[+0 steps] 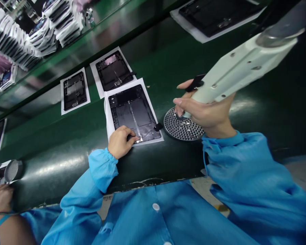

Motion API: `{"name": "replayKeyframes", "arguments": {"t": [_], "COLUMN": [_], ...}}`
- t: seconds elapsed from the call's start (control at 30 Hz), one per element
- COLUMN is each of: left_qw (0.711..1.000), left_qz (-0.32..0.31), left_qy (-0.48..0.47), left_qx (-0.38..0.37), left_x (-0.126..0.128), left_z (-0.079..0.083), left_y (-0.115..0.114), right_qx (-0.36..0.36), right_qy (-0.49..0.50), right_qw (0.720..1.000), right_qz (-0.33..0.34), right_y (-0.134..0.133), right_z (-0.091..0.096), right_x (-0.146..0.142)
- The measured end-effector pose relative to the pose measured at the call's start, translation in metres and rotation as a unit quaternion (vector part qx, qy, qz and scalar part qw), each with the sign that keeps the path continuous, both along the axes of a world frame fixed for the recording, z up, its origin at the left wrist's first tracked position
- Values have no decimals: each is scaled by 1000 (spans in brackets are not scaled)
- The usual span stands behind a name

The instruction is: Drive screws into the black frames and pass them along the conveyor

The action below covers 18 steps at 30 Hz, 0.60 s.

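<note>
- the right hand (206, 114) has its grip wrapped around a pale powered driver (234, 76), tip down over the perforated dish (183, 129); whether the tip carries a screw, i cannot tell. a loose or tilted pick-up could drop 1 onto the bench (66, 146).
- the black tablet shell (124, 117) lies on a white sheet (107, 117) in front of the person, just left of the dish. the sheet looks loose, so a sideways push could make sheet and shell slide together.
- the left hand (121, 143) has thumb and fingertips drawn narrow at a small silver part (140, 139) by the shell's near edge; whether they pinch it or only press, i cannot tell. uneven pressure could shift it out of line.
- the pale strip (134, 117) runs up the shell from that part; a tug there could crease it.
- the black tab (158, 127) sticks out towards the dish; a wandering dish or wrist could snag it.
- a cord (205, 158) hangs from the right cuff near the dish and could catch its rim.
</note>
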<state>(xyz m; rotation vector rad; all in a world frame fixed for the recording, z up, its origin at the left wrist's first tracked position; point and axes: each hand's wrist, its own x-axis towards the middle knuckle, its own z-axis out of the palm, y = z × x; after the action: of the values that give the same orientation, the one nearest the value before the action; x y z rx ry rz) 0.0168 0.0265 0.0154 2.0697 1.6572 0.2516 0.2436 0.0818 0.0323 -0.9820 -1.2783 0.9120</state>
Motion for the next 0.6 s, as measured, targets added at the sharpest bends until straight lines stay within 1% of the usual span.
{"name": "replayKeyframes", "arguments": {"t": [0.13,0.2,0.27,0.37,0.43,0.5,0.6], "left_qw": [999,999,997,985,974,968,971], "left_qz": [3,-8,-48,-140,-174,-177,-152], "left_qy": [31,37,34,44,67,83,79], "left_qx": [17,28,49,94,129,157,168], "left_x": [5,6,3,-6,-11,-15,-15], "left_z": [-7,-10,-11,-11,-12,-14,-22], "left_y": [-3,-7,-12,-19,-21,-18,-11], "right_qx": [5,16,27,23,9,-4,-10], "right_qy": [1,10,22,35,42,48,38], "right_qw": [1000,1000,999,999,999,997,995], "right_qz": [-2,-7,-6,11,33,62,92], "right_y": [1,0,-1,-8,-13,-16,-17], "right_z": [0,1,3,7,9,11,10], "right_x": [0,-1,-3,-8,-16,-28,-51]}}
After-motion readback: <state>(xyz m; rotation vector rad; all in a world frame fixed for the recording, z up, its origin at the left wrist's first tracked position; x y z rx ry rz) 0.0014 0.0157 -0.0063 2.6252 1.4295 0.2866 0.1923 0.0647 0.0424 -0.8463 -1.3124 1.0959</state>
